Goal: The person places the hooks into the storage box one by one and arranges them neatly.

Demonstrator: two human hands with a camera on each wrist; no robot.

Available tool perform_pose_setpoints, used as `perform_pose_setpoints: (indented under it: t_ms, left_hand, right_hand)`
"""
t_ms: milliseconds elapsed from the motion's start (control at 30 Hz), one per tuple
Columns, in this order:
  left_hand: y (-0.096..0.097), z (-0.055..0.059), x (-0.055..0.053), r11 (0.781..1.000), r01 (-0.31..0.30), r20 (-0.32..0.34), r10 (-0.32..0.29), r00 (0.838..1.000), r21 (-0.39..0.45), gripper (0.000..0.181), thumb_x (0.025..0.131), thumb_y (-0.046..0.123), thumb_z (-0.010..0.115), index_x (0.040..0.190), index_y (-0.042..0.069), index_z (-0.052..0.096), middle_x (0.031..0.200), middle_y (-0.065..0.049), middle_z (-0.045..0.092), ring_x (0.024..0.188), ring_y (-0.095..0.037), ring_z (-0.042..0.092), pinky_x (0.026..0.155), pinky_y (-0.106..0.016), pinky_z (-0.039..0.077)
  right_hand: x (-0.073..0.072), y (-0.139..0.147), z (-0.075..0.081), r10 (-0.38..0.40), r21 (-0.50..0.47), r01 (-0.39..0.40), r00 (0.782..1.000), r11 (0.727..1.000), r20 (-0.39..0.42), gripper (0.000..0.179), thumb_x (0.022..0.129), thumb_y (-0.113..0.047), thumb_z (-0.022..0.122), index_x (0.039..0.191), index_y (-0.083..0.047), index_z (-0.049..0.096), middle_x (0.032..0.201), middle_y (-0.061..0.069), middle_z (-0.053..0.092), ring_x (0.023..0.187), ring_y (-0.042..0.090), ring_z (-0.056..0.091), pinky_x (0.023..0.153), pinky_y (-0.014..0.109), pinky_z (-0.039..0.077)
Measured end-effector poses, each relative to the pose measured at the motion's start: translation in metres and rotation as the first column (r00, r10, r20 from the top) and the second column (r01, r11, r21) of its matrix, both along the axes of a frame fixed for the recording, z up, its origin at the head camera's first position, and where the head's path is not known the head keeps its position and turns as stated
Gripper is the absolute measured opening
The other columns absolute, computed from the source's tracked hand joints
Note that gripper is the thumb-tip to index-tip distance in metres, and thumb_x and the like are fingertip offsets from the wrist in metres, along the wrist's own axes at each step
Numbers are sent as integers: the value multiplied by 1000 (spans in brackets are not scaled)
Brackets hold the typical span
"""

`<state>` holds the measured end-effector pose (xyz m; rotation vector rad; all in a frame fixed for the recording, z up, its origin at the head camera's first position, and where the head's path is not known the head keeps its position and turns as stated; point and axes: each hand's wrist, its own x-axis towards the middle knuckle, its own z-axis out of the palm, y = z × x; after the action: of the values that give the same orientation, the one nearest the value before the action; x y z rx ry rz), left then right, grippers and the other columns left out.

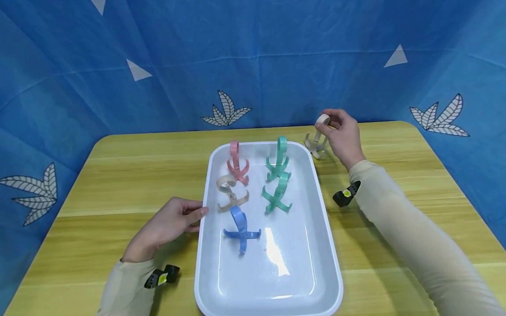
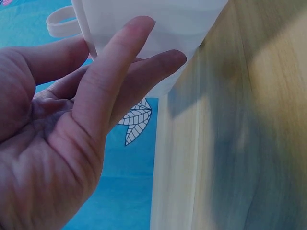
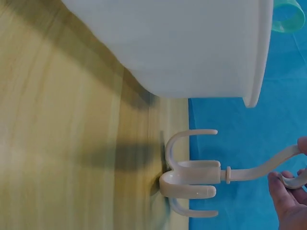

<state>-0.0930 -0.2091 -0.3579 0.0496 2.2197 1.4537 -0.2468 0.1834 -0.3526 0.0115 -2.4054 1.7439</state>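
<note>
A beige rotating hook with several curved prongs stands beyond the tray's far right corner. My right hand pinches its looped top; its prongs are at or just above the table. My left hand holds the left rim of the white tray, thumb at the rim and fingers against the outer wall. In the tray are a pink hook, another beige hook, a blue hook and two green hooks, one farther back and one nearer.
The wooden table extends on both sides of the tray. A blue patterned cloth hangs behind its far edge. Each wrist wears a small black device, one on the left and one on the right.
</note>
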Motion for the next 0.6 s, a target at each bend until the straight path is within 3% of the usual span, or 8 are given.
perform_pose_setpoints:
  t_ms: [267,600]
  left_hand:
    - [0,-1,1,1000,11,-11,-11,1000,11,34,103,14,55,127,-10,60,111,-17,67,98,-25,67,78,-33,59]
    - [-1,-1,1,1000,10,-10,-9,1000,10,33,103,12,54,128,-9,60,112,-18,67,100,-26,66,78,-34,59]
  right_hand:
    - [6,6,13,6,-25,-6,1000,1000,-28,42,95,-16,67,133,-3,55,131,11,57,113,18,58,92,27,51]
    - [20,20,36,98,52,-94,993,994,-66,42,93,-16,71,132,-7,59,129,6,61,116,16,58,95,27,50]
